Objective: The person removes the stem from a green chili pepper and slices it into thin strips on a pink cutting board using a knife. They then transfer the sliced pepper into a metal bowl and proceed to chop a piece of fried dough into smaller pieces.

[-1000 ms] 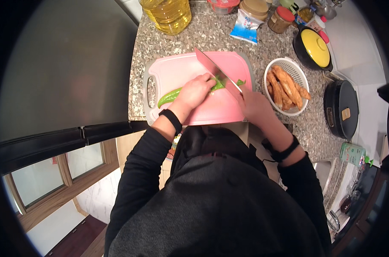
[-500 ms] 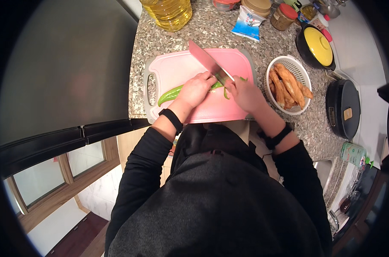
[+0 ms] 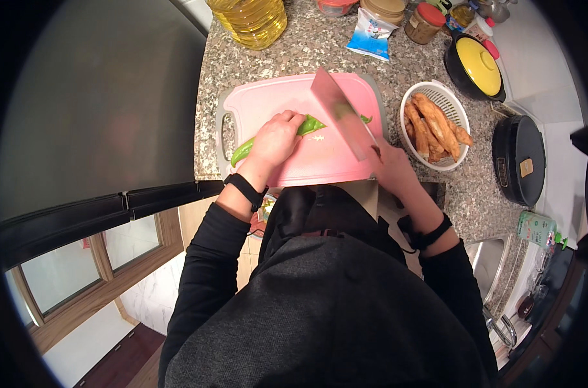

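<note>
A long green pepper [image 3: 312,125] lies slantwise on the pink cutting board [image 3: 268,94], its right end cut off. My left hand [image 3: 276,139] presses down over its middle, fingers closed around it, with the curved tip showing to the left. In my right hand [image 3: 394,167] is a cleaver [image 3: 342,110], gripped by its handle; the broad blade slants up and left across the board, to the right of the pepper's cut end and apart from it. A green pepper piece [image 3: 366,119] shows past the blade. A few pale seeds [image 3: 317,138] are scattered beside the pepper.
Right of the board stands a white basket [image 3: 407,97] holding fried dough sticks [image 3: 436,126]. Behind are an oil jug [image 3: 252,22], a blue-white packet [image 3: 371,35] and a red-lidded jar [image 3: 426,22]. A yellow-lidded pot [image 3: 478,64] and a black round appliance [image 3: 520,158] line the right side.
The cleaver and my right hand have moved right and nearer to me, away from the pepper. My left hand has shifted slightly left with the pepper, baring its cut end.
</note>
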A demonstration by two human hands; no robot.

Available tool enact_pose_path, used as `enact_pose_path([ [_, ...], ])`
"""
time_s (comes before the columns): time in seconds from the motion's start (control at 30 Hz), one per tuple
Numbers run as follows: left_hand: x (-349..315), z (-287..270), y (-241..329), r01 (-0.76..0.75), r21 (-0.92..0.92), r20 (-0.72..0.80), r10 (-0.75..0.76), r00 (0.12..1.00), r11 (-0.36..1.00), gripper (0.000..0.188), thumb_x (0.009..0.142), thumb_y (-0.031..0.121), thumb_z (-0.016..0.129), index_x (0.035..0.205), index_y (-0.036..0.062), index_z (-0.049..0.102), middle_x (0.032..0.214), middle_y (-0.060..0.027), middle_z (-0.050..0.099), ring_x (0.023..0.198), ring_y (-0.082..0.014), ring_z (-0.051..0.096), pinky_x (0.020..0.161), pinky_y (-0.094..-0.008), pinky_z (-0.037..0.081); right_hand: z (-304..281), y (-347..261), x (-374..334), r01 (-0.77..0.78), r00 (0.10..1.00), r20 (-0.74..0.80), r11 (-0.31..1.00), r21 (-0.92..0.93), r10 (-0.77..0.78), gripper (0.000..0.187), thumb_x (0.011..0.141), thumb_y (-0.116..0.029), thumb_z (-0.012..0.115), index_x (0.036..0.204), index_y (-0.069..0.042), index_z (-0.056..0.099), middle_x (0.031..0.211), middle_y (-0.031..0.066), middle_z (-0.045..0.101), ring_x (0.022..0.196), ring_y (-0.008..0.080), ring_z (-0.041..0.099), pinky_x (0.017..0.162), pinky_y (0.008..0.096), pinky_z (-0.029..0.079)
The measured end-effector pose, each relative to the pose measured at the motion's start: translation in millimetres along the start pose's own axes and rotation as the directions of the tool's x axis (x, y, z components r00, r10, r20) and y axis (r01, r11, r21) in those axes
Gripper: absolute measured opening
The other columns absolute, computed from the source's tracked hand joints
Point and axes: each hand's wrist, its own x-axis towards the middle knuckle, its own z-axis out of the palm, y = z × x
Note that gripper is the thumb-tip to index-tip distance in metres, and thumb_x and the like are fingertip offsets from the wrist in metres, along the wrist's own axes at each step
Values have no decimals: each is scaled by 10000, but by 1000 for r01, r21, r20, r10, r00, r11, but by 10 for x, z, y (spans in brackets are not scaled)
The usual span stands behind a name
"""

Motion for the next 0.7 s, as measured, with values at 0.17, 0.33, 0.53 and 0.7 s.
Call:
enact_pose_path([
  [0.17,114,122,81,-142,-46,-28,141,990,989,429,757,90,762,1166,74,634,1157,-115,633,1075,-336,618,901,-416,530,-196,-47,118,-45,999,16,996,-79,46,237,990,-223,527,1049,5,548,834,270,658,810,471,639,706,534,494],
  [0.33,63,146,171,-164,92,-71,171,983,982,351,812,112,682,1161,99,646,1139,-98,619,1077,-300,612,899,-411,529,-295,-295,-33,-13,996,81,977,-211,31,213,1000,-232,513,1030,-22,525,783,249,644,766,454,641,674,547,484],
  [0.53,20,123,272,-118,275,3,122,992,954,285,854,146,587,1128,131,662,1071,-70,597,1038,-265,603,849,-406,542,-362,-406,-173,70,983,184,904,-421,10,182,1007,-227,471,1049,-53,505,739,191,666,684,409,662,645,532,533],
  [0.7,56,190,342,-76,294,0,80,997,953,274,843,156,592,1107,149,669,1024,-53,602,996,-250,608,794,-385,555,-370,-445,-139,62,974,223,902,-427,39,175,1005,-215,464,1021,-42,487,741,200,664,689,415,664,649,545,529],
])
